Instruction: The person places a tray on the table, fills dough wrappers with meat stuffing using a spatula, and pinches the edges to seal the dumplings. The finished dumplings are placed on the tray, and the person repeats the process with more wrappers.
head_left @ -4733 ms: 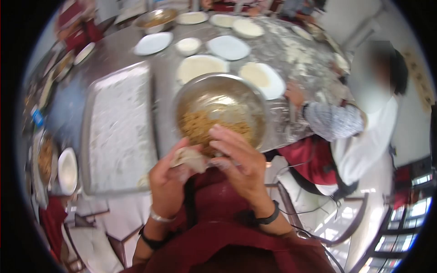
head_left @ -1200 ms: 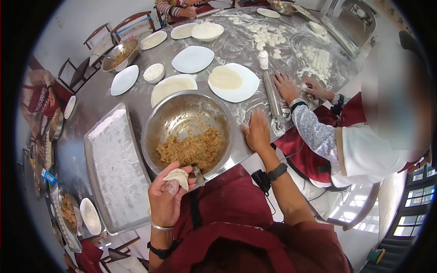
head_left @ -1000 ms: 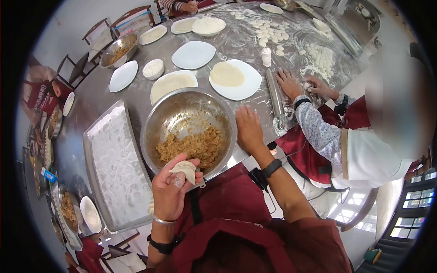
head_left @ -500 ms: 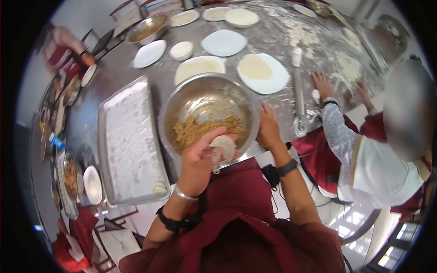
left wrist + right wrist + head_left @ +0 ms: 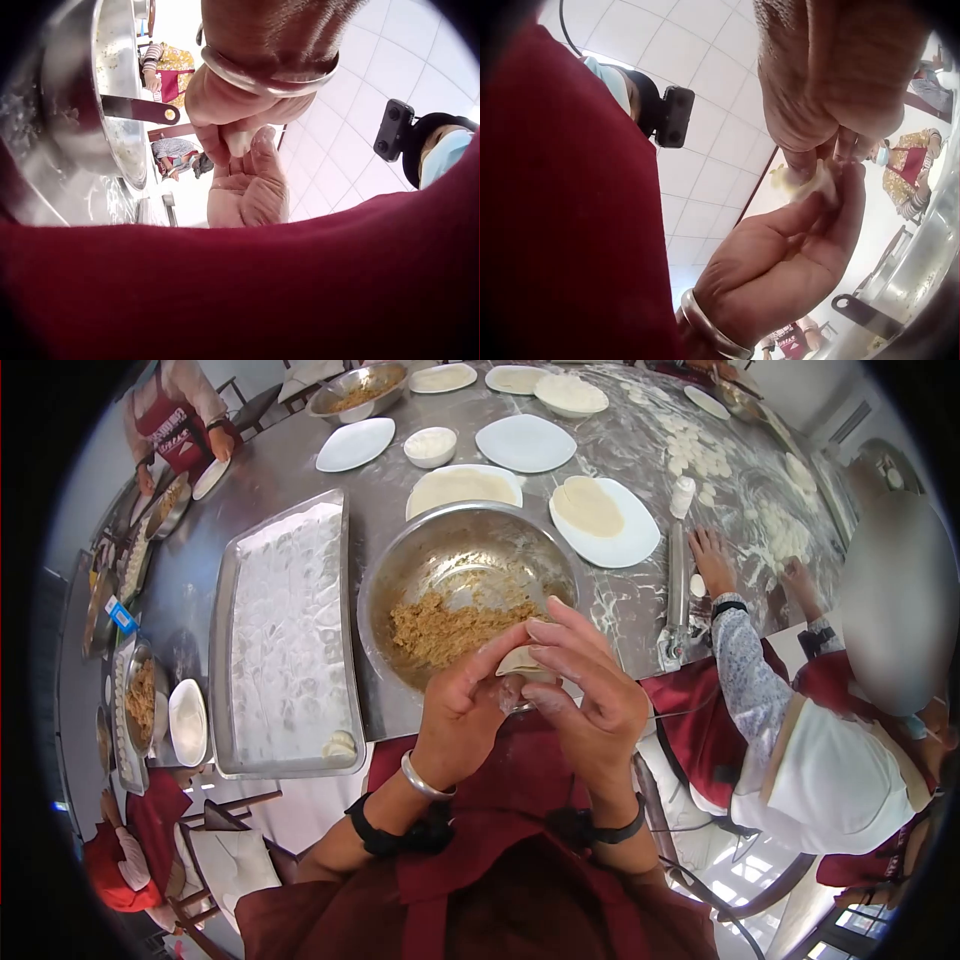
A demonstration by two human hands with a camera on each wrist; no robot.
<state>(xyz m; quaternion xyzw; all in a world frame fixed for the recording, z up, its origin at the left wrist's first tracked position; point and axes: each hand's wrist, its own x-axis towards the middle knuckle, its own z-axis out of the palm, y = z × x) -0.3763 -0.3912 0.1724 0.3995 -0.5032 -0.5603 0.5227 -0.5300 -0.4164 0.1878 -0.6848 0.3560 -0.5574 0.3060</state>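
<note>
In the head view a folded dough piece [image 5: 522, 663] is held between both hands at the near edge of a steel bowl [image 5: 375, 595]. My left hand [image 5: 465, 710] grips its left side, thumb and fingers around it. The fingers of my right hand [image 5: 595, 700] pinch its right side. Brown filling [image 5: 440, 628] lies in the bowl. The right wrist view shows the pale dough [image 5: 814, 184] between the fingertips of both hands. In the left wrist view the dough [image 5: 240, 142] is mostly hidden by fingers.
A floured tray [image 5: 290, 630] at the left holds a dumpling [image 5: 338, 747] in its near right corner. Beyond the bowl are a plate with wrappers [image 5: 635, 540], a flour bowl [image 5: 430, 448] and a rolling pin [image 5: 677, 580]. Another person's hand [image 5: 713, 560] rests at the right.
My right hand has left the table beside the bowl and come to the dough in my left hand. The head view has shifted, and the dumpling in the tray shows more clearly.
</note>
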